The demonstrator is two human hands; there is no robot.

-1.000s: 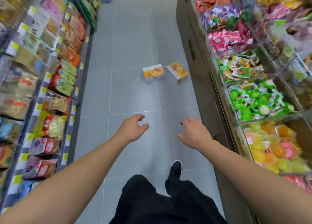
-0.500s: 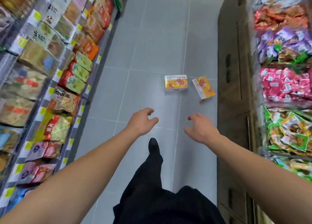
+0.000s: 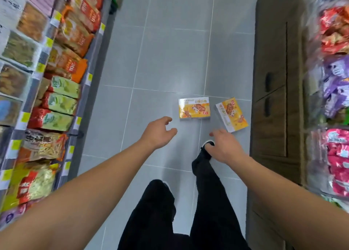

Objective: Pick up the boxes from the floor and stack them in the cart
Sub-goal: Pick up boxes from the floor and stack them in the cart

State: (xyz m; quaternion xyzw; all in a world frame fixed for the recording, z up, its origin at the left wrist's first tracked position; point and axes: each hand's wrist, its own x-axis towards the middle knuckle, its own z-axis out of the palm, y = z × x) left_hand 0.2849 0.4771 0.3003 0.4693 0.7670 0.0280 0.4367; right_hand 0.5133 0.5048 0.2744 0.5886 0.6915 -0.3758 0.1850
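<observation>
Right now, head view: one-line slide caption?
Both empty hands, left hand and right hand, reach toward two yellow boxes on the aisle floor.

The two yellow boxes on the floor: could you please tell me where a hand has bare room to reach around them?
Bare grey tile floor lies left of the left box, toward the snack shelves, and beyond both boxes up the aisle. A narrow gap separates the boxes. It is tight between the tilted right box and the wooden cabinet. Left hand and right hand hover nearer, empty.
</observation>
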